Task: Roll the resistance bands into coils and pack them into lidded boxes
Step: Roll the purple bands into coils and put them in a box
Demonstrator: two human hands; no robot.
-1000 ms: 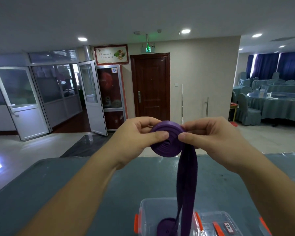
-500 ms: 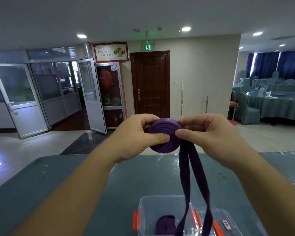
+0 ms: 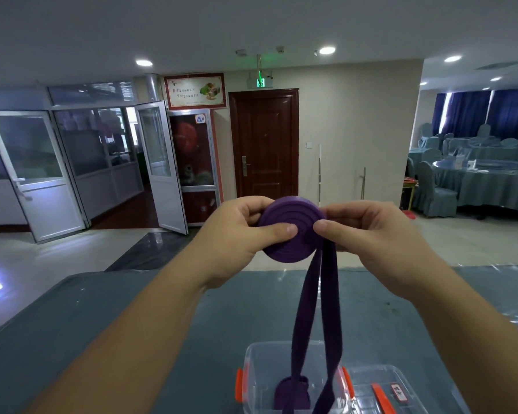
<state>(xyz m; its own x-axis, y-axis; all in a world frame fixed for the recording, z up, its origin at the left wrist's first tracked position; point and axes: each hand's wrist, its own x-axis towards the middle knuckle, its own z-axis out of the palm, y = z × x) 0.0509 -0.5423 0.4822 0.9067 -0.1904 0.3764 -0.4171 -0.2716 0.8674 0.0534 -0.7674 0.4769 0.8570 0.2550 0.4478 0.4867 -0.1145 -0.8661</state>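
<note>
The purple band (image 3: 290, 231) is partly rolled into a flat round coil, held up in the air above the bench (image 3: 132, 339). Two loose strips (image 3: 317, 318) hang down from the coil at 5 o'clock and drop toward a clear box (image 3: 257, 369) with orange clips near the bottom edge. Inside that box lies another purple bundle (image 3: 290, 392); I cannot tell if it is a finished coil or the end of this same band.

The left hand (image 3: 237, 237) is at the coil's 9 o'clock, its thumb pressed flat on the coil face and its fingers curled behind, so it is clamped on the coil. The right hand (image 3: 368, 234) is at 3 o'clock, thumb and fingers pinched on the coil's edge where the loose strips leave.

The band looks soft, light and stretchy. It will likely spring open if let go, so it is best squeezed flat on both faces. A clear lid (image 3: 401, 389) lies just beside the box at 3 o'clock.
</note>
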